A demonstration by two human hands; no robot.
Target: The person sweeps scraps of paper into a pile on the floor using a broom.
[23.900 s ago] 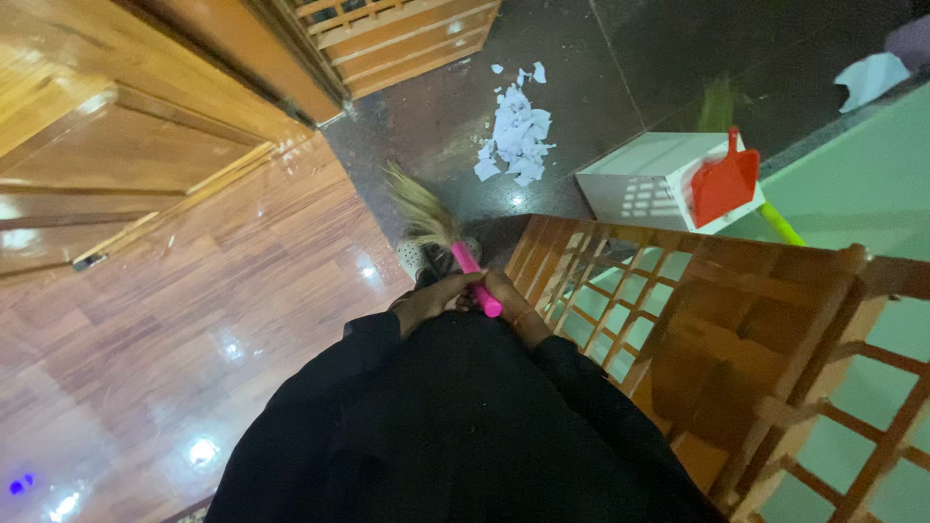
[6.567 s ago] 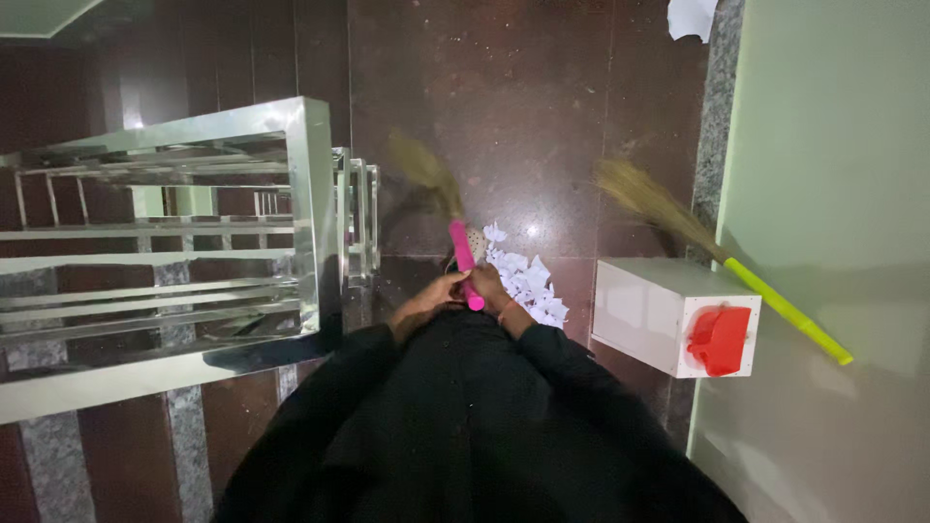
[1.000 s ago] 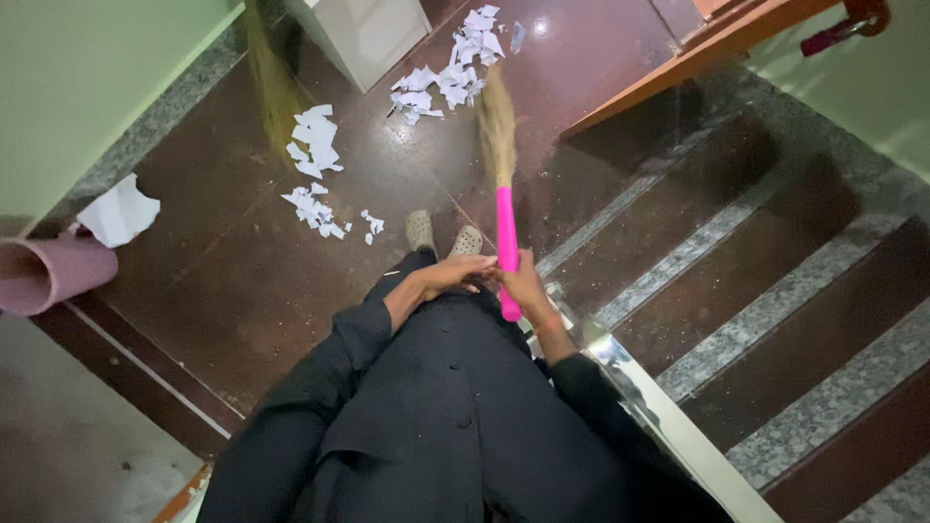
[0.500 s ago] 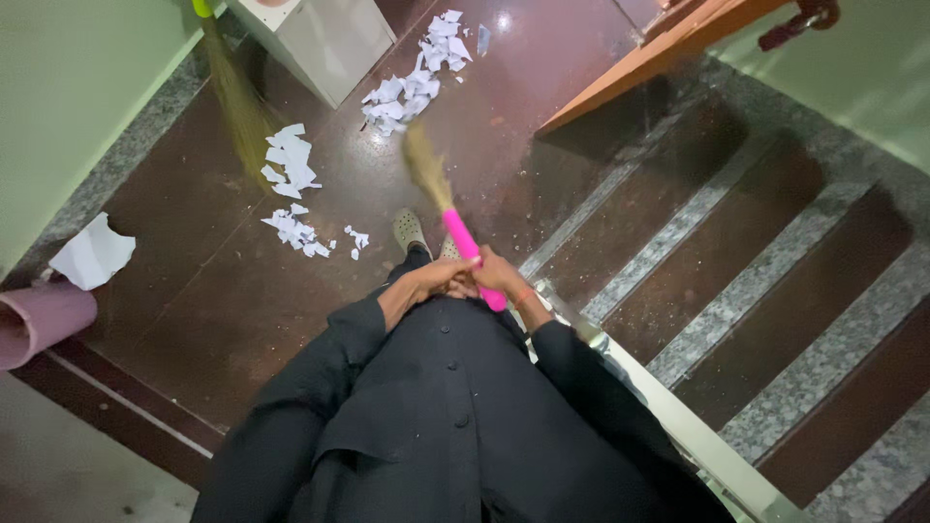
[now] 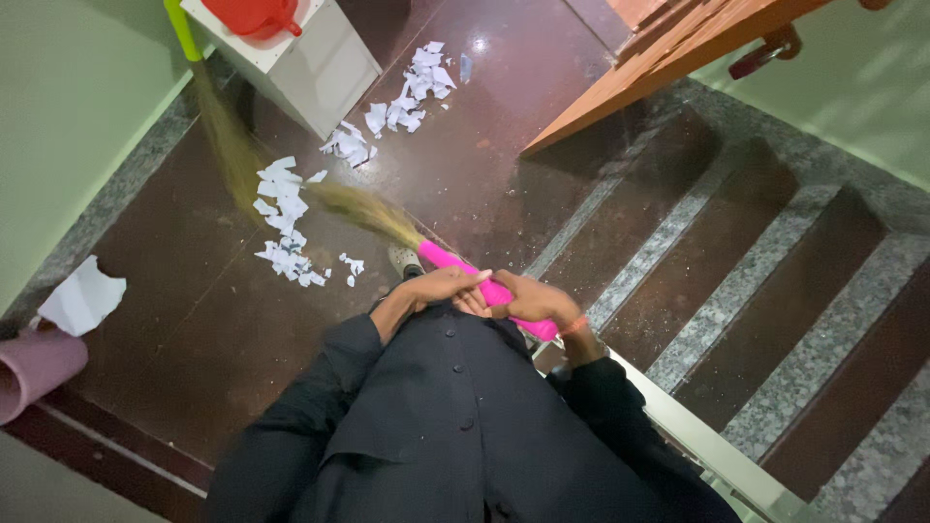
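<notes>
Both hands grip the pink handle of a grass broom (image 5: 441,260). My left hand (image 5: 448,287) holds it nearer the bristles, my right hand (image 5: 536,301) nearer the handle's end. The straw bristles (image 5: 358,208) point left and brush the dark floor beside a patch of torn white paper scraps (image 5: 283,218). Two more heaps of scraps (image 5: 414,79) lie farther off, near a white box. My shoe (image 5: 401,261) peeks out under the handle.
A white box (image 5: 308,58) with a red dustpan (image 5: 254,14) stands at the top left, a second broom (image 5: 215,116) leaning by it. A pink bin (image 5: 34,370) and crumpled paper (image 5: 82,298) lie left. Stairs (image 5: 765,281) descend right, past a metal railing (image 5: 697,446) and wooden door (image 5: 668,58).
The broom has swung from pointing ahead to pointing left, its bristles now low beside the nearest scraps. The view has shifted, bringing the white box and dustpan into sight.
</notes>
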